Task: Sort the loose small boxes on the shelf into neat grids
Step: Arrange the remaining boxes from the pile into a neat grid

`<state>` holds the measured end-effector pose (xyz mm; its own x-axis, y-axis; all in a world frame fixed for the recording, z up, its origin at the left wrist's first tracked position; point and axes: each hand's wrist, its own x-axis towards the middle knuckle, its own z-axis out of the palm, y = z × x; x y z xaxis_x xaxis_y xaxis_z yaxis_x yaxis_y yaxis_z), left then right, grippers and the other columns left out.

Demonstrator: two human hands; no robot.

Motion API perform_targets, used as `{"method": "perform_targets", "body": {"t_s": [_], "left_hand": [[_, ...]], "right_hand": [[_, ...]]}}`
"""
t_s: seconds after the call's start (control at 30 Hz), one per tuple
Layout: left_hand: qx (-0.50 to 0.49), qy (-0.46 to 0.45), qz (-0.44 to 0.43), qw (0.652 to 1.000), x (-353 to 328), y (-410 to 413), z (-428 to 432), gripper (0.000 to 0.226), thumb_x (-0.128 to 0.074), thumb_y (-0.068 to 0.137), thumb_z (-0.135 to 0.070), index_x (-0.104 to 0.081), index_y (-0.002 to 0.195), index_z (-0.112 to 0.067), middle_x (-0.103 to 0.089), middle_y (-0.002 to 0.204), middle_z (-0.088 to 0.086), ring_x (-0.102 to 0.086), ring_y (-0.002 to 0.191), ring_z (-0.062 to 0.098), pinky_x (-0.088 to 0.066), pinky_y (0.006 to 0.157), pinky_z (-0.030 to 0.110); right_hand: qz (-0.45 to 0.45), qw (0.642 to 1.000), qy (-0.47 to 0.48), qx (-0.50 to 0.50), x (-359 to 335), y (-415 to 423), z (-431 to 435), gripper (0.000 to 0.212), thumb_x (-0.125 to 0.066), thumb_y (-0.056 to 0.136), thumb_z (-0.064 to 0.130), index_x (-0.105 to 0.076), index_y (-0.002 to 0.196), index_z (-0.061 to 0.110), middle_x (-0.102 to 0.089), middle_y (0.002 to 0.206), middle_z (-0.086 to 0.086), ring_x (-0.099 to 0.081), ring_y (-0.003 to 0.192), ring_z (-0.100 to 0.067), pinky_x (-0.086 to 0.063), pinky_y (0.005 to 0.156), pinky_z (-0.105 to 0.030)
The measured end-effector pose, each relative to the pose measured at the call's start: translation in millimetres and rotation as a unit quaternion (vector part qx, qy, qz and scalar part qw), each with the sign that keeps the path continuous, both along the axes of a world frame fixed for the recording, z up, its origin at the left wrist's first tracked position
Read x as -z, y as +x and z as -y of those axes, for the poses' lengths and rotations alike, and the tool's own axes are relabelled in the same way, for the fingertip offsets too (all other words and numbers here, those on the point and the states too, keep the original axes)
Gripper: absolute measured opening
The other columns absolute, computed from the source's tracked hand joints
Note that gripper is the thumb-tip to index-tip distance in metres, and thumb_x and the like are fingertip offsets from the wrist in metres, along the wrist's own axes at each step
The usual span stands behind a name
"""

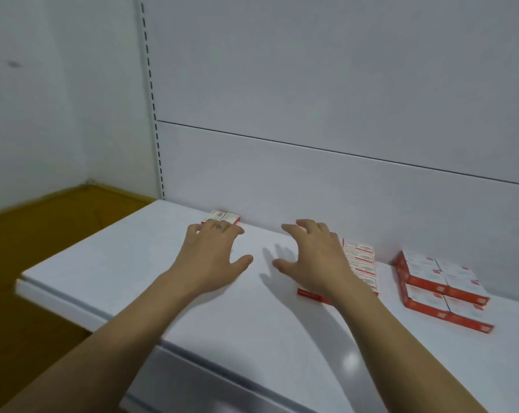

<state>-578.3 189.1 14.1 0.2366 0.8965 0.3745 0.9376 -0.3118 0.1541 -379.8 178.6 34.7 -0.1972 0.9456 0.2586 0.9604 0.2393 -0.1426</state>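
Cartons of smooth red-and-white card lie on the glossy white shelf (133, 281). A pair of boxes (226, 216) sits far back against the flat back panel (311, 180). The left hand (213, 257) reaches it with relaxed, spread fingers, though whether they touch cannot be told. Right of it and apart, the right hand (314, 257) spreads loosely, gripping nothing, over a tight row of boxes (360, 260). Further right stands a rectangular stacked grid (443, 286). Ochre floor (28, 263) shows at left.

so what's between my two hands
Nothing: in the head view, the shelf between the left hand and the right hand is bare, only finger shadows.
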Motion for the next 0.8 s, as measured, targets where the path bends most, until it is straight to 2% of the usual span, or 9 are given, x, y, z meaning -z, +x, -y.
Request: {"method": "perform_targets", "body": {"t_s": [0.27, 0.37, 0.57, 0.7, 0.8], "left_hand": [[-0.081, -0.034, 0.003, 0.996, 6.5, -75.9, -24.7, 0.062, -0.045, 0.087, -0.062, -0.035, 0.14, -0.033, -0.039, 0.146, -0.006, -0.03, 0.135, 0.017, -0.02, 0.11, 0.041], [-0.072, -0.041, 0.001, 0.997, 10.5, -92.2, -41.7, 0.062, -0.045, 0.087, -0.06, -0.034, 0.141, -0.032, -0.039, 0.146, -0.005, -0.03, 0.135, 0.018, -0.021, 0.111, 0.042], [-0.009, -0.036, -0.026, 0.999, 7.1, -105.9, -105.2, 0.057, -0.049, 0.087, -0.056, -0.04, 0.134, -0.026, -0.049, 0.135, 0.001, -0.039, 0.125, 0.023, -0.029, 0.103, 0.044], [0.027, -0.037, -0.014, 0.999, 15.5, -105.3, -143.5, 0.052, -0.049, 0.087, -0.055, -0.044, 0.129, -0.024, -0.053, 0.127, 0.002, -0.042, 0.12, 0.024, -0.032, 0.096, 0.043], [0.037, -0.048, 0.029, 0.998, 33.5, -106.5, -151.2, 0.05, -0.046, 0.091, -0.052, -0.041, 0.134, -0.027, -0.051, 0.133, -0.001, -0.039, 0.124, 0.021, -0.03, 0.1, 0.042]], "right_hand": [[0.013, 0.999, -0.032, -0.026, 11.8, -93.2, -59.0, 0.069, -0.057, 0.086, 0.05, -0.032, 0.145, 0.025, -0.034, 0.149, -0.003, -0.032, 0.134, -0.024, -0.027, 0.107, -0.038], [0.003, 0.998, -0.055, -0.003, 17.7, -117.5, -84.4, 0.066, -0.058, 0.085, 0.05, -0.036, 0.143, 0.024, -0.04, 0.142, -0.004, -0.039, 0.127, -0.024, -0.033, 0.102, -0.036], [-0.084, 0.987, -0.117, 0.075, 38.6, -138.1, -130.0, 0.062, -0.063, 0.081, 0.047, -0.044, 0.137, 0.026, -0.05, 0.122, -0.007, -0.049, 0.115, -0.027, -0.043, 0.094, -0.036], [-0.06, 0.987, -0.089, 0.117, 63.6, -145.9, -145.5, 0.066, -0.057, 0.082, 0.055, -0.039, 0.14, 0.028, -0.052, 0.126, -0.006, -0.045, 0.118, -0.028, -0.037, 0.096, -0.038], [-0.032, 0.992, -0.031, 0.115, 76.7, -152.1, -145.4, 0.062, -0.045, 0.089, 0.055, -0.027, 0.146, 0.036, -0.053, 0.132, -0.002, -0.041, 0.117, -0.027, -0.031, 0.093, -0.038]]}}
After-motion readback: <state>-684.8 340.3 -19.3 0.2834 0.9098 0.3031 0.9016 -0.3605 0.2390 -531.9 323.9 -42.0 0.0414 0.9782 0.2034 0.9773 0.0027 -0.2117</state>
